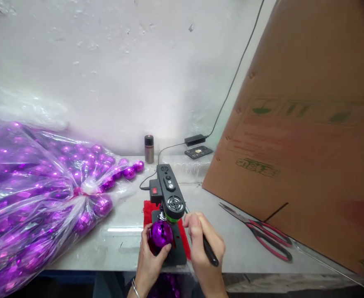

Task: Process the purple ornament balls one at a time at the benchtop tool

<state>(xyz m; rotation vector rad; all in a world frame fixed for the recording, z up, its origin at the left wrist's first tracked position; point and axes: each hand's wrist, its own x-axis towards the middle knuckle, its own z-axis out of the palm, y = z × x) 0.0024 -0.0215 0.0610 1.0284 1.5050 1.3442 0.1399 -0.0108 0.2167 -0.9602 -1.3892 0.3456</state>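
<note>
L hand (150, 252) cups a purple faceted ball (160, 234) at bottom ctr of frame, seating it on the black base under the head of the small bench drill (168, 194); R hand (204, 244) is clenched on the black lever handle (209, 250) just right of it. Judged progress: one ball is at the machine, neck up to the spindle, w/ the bulk still in the clear bag (35, 186) at left. Red-handled scissors (262, 234) lie unused at lower right, by the cardboard sheet (309, 124).

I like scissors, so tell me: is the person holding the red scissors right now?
No, the red scissors lie alone on the table, while the right hand grips a black handle.
</note>
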